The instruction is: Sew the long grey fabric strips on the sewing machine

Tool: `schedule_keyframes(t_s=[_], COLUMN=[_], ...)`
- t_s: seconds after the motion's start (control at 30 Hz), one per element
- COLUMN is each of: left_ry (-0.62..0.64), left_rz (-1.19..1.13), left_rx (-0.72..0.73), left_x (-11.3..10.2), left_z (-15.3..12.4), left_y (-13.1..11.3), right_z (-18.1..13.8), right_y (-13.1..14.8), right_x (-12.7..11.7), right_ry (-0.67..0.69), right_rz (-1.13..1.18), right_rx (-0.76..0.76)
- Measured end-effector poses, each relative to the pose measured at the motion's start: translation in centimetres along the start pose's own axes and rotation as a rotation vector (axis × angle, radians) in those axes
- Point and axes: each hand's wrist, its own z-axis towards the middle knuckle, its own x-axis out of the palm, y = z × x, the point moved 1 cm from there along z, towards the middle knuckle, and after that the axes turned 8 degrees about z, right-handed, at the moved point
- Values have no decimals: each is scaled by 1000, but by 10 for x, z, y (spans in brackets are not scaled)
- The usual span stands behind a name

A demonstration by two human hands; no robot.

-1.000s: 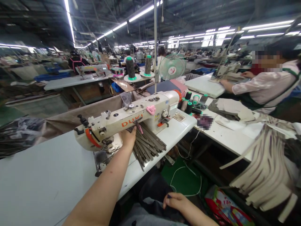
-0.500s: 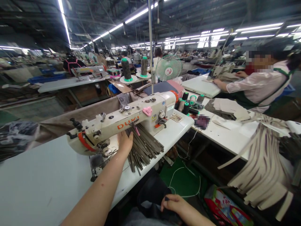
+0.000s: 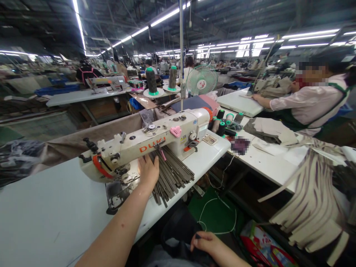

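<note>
My left hand lies flat with fingers stretched out on the near end of a pile of grey-brown strips, under the arm of a cream DUKI sewing machine on a white table. Low in the frame, my right hand rests on my lap with its fingers curled onto dark cloth. Whether that hand grips the cloth is unclear.
A person in a pale shirt sews at the bench to the right. Thread spools stand behind the machine, a fan beyond. Beige strips hang off the right bench. A colourful bag lies on the floor.
My left hand has drawn back slightly toward me along the strip pile, and the strips have shifted with it. My right hand has stayed on my lap.
</note>
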Motion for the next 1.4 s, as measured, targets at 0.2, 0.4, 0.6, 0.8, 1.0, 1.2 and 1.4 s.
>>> schedule_keyframes(t_s=[0.2,0.4,0.6,0.8,1.0,1.2,1.4], left_ry=[7,-33,-11,29,-9,-111,154], left_rz=[40,14,4,50,-24,-167,-495], left_rx=[15,-27,-92,-85,-36,173,583], left_x=[11,20,14,6,7,-14,-72], left_z=[-3,4,0,-6,-3,-35,-112], left_y=[-14,-39,-36,-27,-18,-24,-47], right_z=[3,6,-3,-3,-16,-30,-51], right_y=[3,11,19,38,84,121,145], right_x=[9,17,14,5,8,12,36], right_ry=[-6,-4,-23,-111,-196,-237,-89], right_rz=[5,-15,-21,-54,-144,-209,-65], right_rx=[7,22,-28,-92,-235,-374,-454])
